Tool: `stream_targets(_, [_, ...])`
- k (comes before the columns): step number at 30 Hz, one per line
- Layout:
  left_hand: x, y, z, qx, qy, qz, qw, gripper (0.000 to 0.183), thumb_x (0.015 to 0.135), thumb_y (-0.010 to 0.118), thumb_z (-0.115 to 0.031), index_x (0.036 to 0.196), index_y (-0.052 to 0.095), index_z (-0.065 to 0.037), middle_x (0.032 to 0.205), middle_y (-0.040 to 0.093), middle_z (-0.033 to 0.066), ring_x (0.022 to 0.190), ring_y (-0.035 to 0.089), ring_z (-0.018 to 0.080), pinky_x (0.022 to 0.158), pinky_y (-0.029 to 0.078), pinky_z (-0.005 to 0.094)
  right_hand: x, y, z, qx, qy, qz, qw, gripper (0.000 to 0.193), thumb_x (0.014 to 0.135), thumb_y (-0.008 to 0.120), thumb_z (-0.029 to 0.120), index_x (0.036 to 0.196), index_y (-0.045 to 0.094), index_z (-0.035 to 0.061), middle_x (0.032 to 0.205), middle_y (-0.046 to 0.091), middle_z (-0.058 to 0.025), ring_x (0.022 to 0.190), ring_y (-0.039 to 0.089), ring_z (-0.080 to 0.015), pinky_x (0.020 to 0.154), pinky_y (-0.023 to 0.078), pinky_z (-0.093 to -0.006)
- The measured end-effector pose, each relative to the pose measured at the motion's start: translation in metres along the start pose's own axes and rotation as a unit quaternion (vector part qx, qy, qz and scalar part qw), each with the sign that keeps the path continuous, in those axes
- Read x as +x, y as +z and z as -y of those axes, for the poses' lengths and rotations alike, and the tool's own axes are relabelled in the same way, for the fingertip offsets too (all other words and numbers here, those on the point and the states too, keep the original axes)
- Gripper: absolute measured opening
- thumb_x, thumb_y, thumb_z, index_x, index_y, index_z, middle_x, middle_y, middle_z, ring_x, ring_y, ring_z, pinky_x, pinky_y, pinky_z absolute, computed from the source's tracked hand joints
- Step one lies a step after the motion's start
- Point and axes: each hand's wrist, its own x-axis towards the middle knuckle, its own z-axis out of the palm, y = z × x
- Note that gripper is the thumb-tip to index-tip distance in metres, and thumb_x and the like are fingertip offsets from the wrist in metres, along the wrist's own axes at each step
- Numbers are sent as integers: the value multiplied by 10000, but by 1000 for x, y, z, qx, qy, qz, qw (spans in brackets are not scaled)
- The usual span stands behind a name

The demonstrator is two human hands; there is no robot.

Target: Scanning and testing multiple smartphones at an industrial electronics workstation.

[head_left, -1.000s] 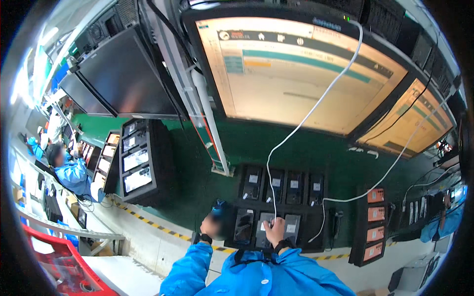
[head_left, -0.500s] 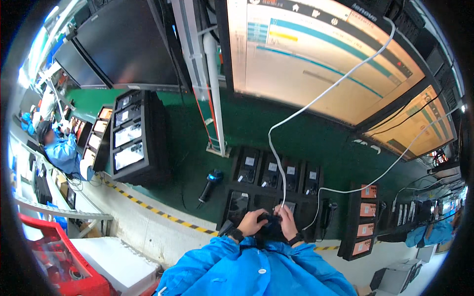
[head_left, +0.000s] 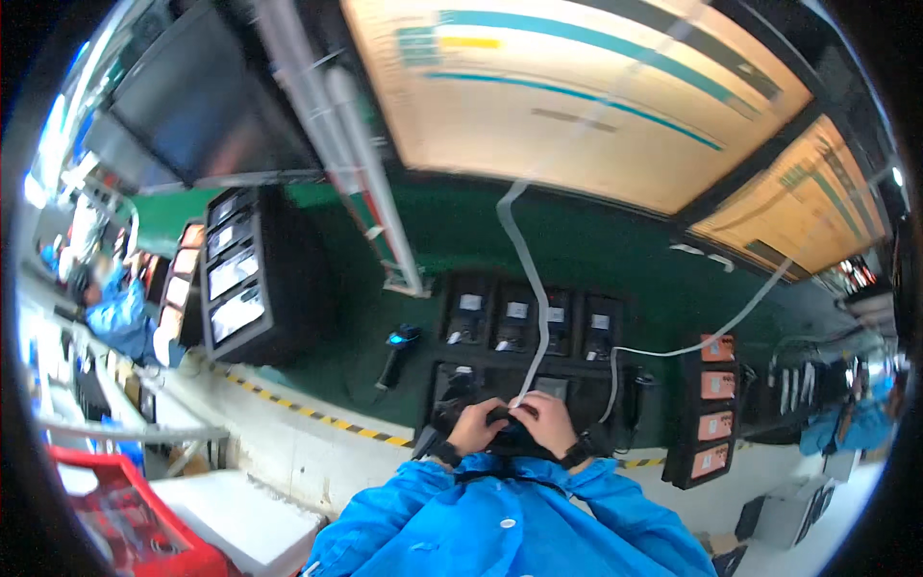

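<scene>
Close in front of my body, both hands meet over a black foam tray (head_left: 500, 370). My left hand (head_left: 475, 427) is closed around a small dark device (head_left: 498, 417), mostly hidden by the fingers; its kind cannot be made out. My right hand (head_left: 546, 424) pinches the end of a white cable (head_left: 540, 327), which hangs down from above, at the device's edge. Whether the plug sits in the device is hidden. The tray's far row holds several dark phones (head_left: 468, 317) with white labels. A dark phone (head_left: 456, 383) lies in its near left slot.
A barcode scanner (head_left: 395, 356) lies left of the tray, another dark handheld device (head_left: 639, 404) right of it. Black trays with orange items (head_left: 716, 387) and with phones (head_left: 236, 279) flank it. Behind rise a metal post (head_left: 361, 192) and a lit monitor (head_left: 577, 106). A co-worker (head_left: 125, 313) sits far left.
My right hand has brought the white cable's end leftward to the dark device, and my hands are closer together. The whole view has shifted slightly and blurred.
</scene>
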Motion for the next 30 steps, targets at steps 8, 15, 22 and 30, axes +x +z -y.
stream_targets(8, [35, -5, 55, 17, -34, -111, 993, 399, 682, 654, 61, 1054, 544, -32, 901, 612, 66, 893, 590, 189, 794, 461, 309, -17, -18, -60, 93, 120, -346, 926, 235, 817, 616, 203, 983, 614, 36, 983, 611, -145, 872, 583, -312, 785, 458, -369])
stream_targets(15, [45, -19, 6, 140, 4, -286, 948, 414, 691, 611, 26, 1094, 530, -23, 998, 608, 144, 872, 602, 275, 757, 485, 332, -101, -80, -239, -93, 457, -383, 798, 566, 645, 667, 276, 1139, 480, 73, 1066, 587, -207, 970, 561, -405, 848, 436, -481])
stream_targets(22, [-5, -16, 9, -5, -76, -241, 968, 209, 764, 574, 11, 968, 592, -30, 852, 649, 81, 793, 626, 150, 663, 496, 264, -119, -120, -171, 251, 330, -206, 886, 457, 683, 520, 25, 1137, 520, -23, 616, 493, -16, 496, 481, -107, 460, 408, -250])
stream_targets(30, [-11, 18, 31, -99, -87, -132, 982, 142, 811, 553, -6, 943, 605, -2, 802, 658, 90, 746, 647, 153, 665, 502, 261, -135, -20, -87, 329, 327, -34, 885, 565, 687, 578, 2, 1242, 479, 34, 743, 507, 29, 605, 473, -74, 549, 403, -226])
